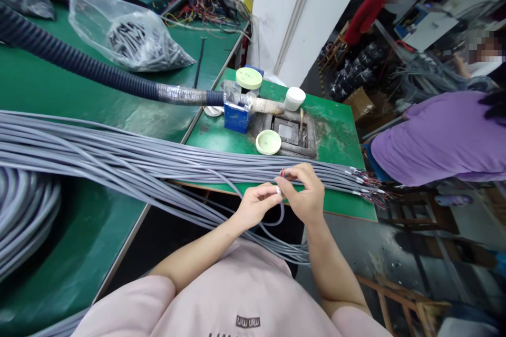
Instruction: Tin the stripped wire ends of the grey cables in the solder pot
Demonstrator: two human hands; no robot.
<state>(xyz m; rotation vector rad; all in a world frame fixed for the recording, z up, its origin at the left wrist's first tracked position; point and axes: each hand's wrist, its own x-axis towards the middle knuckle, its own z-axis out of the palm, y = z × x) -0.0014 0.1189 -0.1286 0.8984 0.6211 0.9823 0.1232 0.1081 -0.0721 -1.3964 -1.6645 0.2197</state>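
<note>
one grey sheathed cable [281,216], looped up out of the bundle, its white-tipped end held above the near edge of the green workbench [348,200]. left hand [256,205]: thumb and fingers pressed together, pinching the white tip. right hand [299,192]: fingertips pinching the fine coloured wires [282,172] at the cable's end, just beside the left hand. beneath both lay a long bundle of grey cables [158,155], its stripped ends [366,181] fanned out to the right. beyond stood a metal tray [288,131], a green-lidded jar [249,78], a white tub [294,98] and a loose green lid [268,142]. further off were a corrugated hose [79,66], a plastic bag of cable [130,37] and a co-worker in a purple shirt [438,137].
</note>
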